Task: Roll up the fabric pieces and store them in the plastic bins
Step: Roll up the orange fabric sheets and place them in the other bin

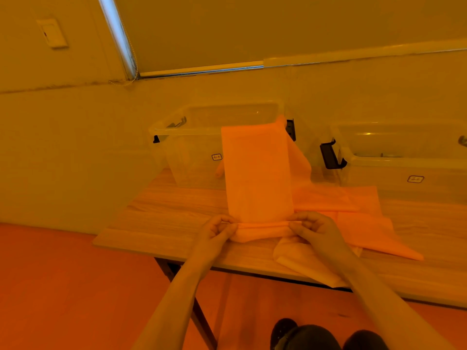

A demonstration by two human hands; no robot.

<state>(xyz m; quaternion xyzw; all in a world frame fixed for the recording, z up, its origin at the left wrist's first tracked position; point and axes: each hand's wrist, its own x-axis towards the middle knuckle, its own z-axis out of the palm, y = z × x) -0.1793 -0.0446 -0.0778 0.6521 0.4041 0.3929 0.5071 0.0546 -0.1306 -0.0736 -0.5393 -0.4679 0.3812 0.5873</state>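
I see the fabric strip point(257, 173) lying along the desk point(164, 223), its far end draped up over the front rim of the left plastic bin point(192, 147) and its near end turned into a thin roll point(262, 225) close to the desk's front edge. My left hand point(217, 229) pinches the roll's left end, fingers point(227, 221) curled tight onto the cloth. My right hand point(316, 228) pinches the right end the same way, its fingers point(297, 219) bent over the top of the roll. Both sets of fingers are clamped on the fabric, with the roll stretched between them.

Just right of the strip, more fabric pieces point(358, 218) lie flat and overlapping on the desk, one corner pointing toward the front edge. Another pale piece point(300, 258) hangs over that edge under my right wrist. A second plastic bin point(404, 157) stands to the right, a black latch point(329, 155) on its left end. Both bins sit at the back of the desk against the wall point(75, 147).
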